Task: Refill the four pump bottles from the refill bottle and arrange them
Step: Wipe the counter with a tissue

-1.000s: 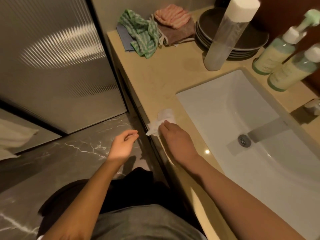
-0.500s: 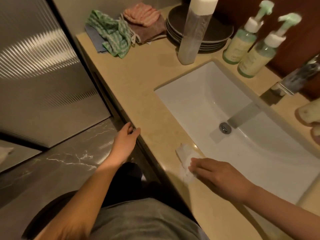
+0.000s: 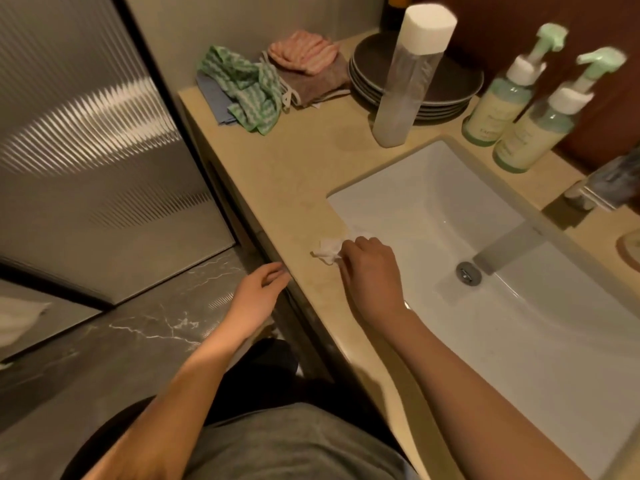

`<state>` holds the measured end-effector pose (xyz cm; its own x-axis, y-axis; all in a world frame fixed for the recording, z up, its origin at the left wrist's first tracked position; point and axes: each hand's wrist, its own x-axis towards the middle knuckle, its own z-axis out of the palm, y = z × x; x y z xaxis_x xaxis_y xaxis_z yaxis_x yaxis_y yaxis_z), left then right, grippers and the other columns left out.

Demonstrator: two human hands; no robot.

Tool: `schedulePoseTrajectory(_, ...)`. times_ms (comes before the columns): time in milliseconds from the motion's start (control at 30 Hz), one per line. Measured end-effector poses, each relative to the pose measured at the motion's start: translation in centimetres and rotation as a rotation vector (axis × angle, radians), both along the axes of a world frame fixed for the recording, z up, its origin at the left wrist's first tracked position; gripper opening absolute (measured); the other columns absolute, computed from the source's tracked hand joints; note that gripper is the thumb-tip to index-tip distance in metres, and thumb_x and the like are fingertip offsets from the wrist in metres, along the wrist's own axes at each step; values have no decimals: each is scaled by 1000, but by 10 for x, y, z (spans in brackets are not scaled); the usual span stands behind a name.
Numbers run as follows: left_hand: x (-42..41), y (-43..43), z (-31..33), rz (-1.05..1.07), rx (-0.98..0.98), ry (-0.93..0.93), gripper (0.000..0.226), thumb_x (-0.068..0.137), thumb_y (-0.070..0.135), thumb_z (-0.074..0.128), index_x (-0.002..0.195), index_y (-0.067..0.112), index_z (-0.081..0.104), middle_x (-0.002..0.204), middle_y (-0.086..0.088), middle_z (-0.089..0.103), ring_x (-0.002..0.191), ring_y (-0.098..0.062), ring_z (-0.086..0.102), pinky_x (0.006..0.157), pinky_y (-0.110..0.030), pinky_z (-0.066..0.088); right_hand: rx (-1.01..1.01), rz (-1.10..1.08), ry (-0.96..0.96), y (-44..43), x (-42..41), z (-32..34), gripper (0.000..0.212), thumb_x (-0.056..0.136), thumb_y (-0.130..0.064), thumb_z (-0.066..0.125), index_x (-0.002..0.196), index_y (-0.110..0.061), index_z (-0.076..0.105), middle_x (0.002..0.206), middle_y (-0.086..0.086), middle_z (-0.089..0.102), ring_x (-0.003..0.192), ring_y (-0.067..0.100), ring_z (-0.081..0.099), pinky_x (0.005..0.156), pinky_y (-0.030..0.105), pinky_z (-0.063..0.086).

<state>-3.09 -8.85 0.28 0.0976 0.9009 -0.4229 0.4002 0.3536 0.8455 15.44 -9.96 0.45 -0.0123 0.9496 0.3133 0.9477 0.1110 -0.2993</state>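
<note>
A beige stone countertop [image 3: 294, 174] carries a white sink [image 3: 433, 188] set into it. Beyond the sink's far left corner stands the tall clear refill bottle [image 3: 405, 88], with a stack of dark plates [image 3: 450, 84] just behind it. Two pump bottles [image 3: 498, 105] [image 3: 536, 133] stand side by side along the sink's far edge. Far left of the sink lies a heap of cloths [image 3: 249, 91]. A crumpled tissue [image 3: 327, 249] lies at the sink's near left corner.

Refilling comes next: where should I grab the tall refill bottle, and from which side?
Best wrap the refill bottle midway, below its white cap, coming from the near left. It stands upright and straight-sided; plates crowd it behind, pump bottles stand to its right. Right hand pinches a tissue; left hand is free.
</note>
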Motion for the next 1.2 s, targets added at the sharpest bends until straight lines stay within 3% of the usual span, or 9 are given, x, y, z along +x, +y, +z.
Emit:
schedulePoseTrajectory(100, -2, -2, -6, -3, -48, -27, 38, 94, 23, 51, 131, 13, 50, 117, 1, 61, 113, -15, 55, 96, -24, 38, -46, 97, -24, -35, -4, 7, 18, 81, -12, 67, 68, -15, 53, 64, 3, 52, 60, 24, 47, 59, 27, 25)
schedulePoseTrajectory(200, -5, 3, -11, -8, -83, -44, 37, 94, 23, 51, 129, 12, 51, 117, -1, 61, 113, -16, 55, 101, -28, 38, -156, 239, -52, -71, 4, 10, 14, 83, -15, 66, 73, -16, 57, 68, 1, 54, 63, 22, 49, 59, 29, 34)
schedulePoseTrajectory(300, -5, 12, -13, 11, -110, -62, 35, 95, 20, 50, 128, 12, 52, 110, 2, 60, 113, -17, 54, 98, -26, 37, -254, 377, -54, -93, 22, 12, 15, 91, -26, 51, 81, -19, 60, 75, -3, 57, 68, 17, 52, 64, 29, 43)
schedulePoseTrajectory(467, -11, 36, -14, 62, -123, -89, 34, 95, 19, 50, 128, 10, 51, 110, 1, 58, 111, -16, 54, 91, -23, 36, -266, 523, 28, -64, 34, 10, 20, 94, -28, 47, 84, -19, 61, 78, -5, 56, 73, 13, 49, 70, 29, 39)
schedulePoseTrajectory(600, -21, 64, -16, 87, -118, -105, 34, 95, 17, 50, 127, 7, 52, 113, -5, 61, 108, -17, 55, 90, -24, 36, -293, 496, 95, 4, 13, 9, 19, 93, -30, 49, 81, -18, 58, 75, -4, 55, 72, 13, 47, 69, 26, 32)
schedulePoseTrajectory(700, -32, 87, -16, 104, -105, -107, 32, 94, 16, 52, 123, 5, 54, 113, -9, 62, 106, -19, 56, 91, -24, 38, -296, 400, 147, 69, -15, 7, 27, 92, -35, 48, 77, -15, 59, 74, 1, 58, 70, 18, 51, 66, 33, 37)
schedulePoseTrajectory(867, -49, 124, -10, 114, -89, -110, 31, 93, 24, 52, 120, 10, 57, 113, -5, 63, 107, -18, 56, 86, -25, 38, -202, 160, 295, 143, -53, -5, 20, 88, -25, 60, 72, -13, 57, 68, 1, 52, 63, 18, 47, 58, 33, 36)
schedulePoseTrajectory(1033, -67, 160, -9, 118, -85, -116, 26, 92, 29, 52, 115, 18, 58, 115, -3, 63, 107, -18, 57, 84, -26, 39, -157, 95, 289, 123, -59, -5, 19, 91, -25, 57, 74, -16, 55, 68, -4, 47, 63, 12, 42, 58, 27, 27)
schedulePoseTrajectory(1200, -79, 185, -7, 47, -104, -74, 32, 94, 29, 49, 121, 16, 57, 116, -2, 63, 101, -14, 58, 83, -26, 40, -281, 268, 231, 66, -41, 7, 16, 94, -30, 48, 83, -22, 55, 80, -13, 50, 74, 3, 43, 67, 25, 37)
